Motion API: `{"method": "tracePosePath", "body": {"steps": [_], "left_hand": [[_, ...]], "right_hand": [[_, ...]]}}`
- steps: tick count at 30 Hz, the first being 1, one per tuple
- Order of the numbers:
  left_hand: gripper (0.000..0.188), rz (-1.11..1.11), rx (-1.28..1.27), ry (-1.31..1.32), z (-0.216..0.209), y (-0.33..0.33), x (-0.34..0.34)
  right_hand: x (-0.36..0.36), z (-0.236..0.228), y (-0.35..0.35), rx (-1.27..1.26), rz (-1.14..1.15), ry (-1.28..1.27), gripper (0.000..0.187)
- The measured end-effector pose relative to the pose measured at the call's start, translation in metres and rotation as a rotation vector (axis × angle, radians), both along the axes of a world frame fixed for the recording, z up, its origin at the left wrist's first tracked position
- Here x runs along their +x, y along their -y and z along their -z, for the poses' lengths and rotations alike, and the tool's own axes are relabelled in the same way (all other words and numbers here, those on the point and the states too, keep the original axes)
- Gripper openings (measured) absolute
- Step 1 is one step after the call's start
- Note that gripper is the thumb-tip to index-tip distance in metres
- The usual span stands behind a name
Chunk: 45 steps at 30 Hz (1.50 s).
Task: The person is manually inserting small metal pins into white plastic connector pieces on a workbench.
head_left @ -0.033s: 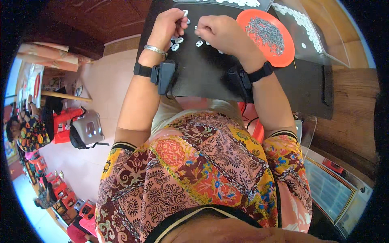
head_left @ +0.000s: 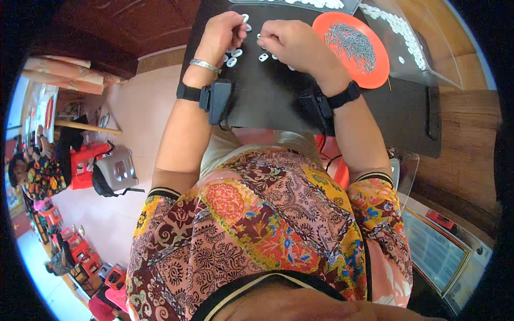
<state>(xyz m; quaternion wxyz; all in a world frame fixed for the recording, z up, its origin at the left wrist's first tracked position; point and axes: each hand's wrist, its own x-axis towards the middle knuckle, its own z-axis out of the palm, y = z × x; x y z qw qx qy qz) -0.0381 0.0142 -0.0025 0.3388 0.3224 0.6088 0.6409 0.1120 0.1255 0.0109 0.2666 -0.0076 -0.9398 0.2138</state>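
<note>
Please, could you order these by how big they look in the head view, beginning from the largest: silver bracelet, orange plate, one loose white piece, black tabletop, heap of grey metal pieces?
1. Black tabletop
2. Orange plate
3. Heap of grey metal pieces
4. Silver bracelet
5. One loose white piece

a black, flat-topped table (head_left: 267,109) stands at the upper middle, and to its right runs a brown wood-grain surface (head_left: 466,166). a dark reddish-brown, panelled wooden surface (head_left: 115,24) fills the upper left, above a pale pink tiled floor (head_left: 142,115). on this floor are a grey plastic stool (head_left: 122,167) and, just beside it, a bright red plastic stool (head_left: 80,174); more red plastic stools (head_left: 80,251) line the lower left. a gold-edged, rectangular framed panel (head_left: 435,250) shows at lower right. bright, bluish-white light washes over the far left edge.
</note>
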Motion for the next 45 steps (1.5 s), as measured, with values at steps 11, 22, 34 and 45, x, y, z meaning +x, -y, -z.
{"method": "tracePosePath", "body": {"steps": [11,22,34,45], "left_hand": [[0.031,-0.055,-0.27,-0.851,0.006,-0.003,0.001],[0.033,-0.136,-0.127,-0.467,0.001,0.004,-0.012],[0.026,-0.028,-0.121,-0.234,-0.014,0.003,0.006],[0.018,0.301,-0.04,-0.156,-0.013,0.001,0.024]], "right_hand": [[0.002,0.0,-0.005,0.153,-0.09,0.094,0.005],[-0.001,0.008,0.004,0.279,-0.085,0.141,0.002],[-0.001,-0.001,-0.003,-0.228,-0.06,0.266,0.006],[0.003,-0.011,-0.017,-0.766,-0.007,-0.008,0.015]]}}
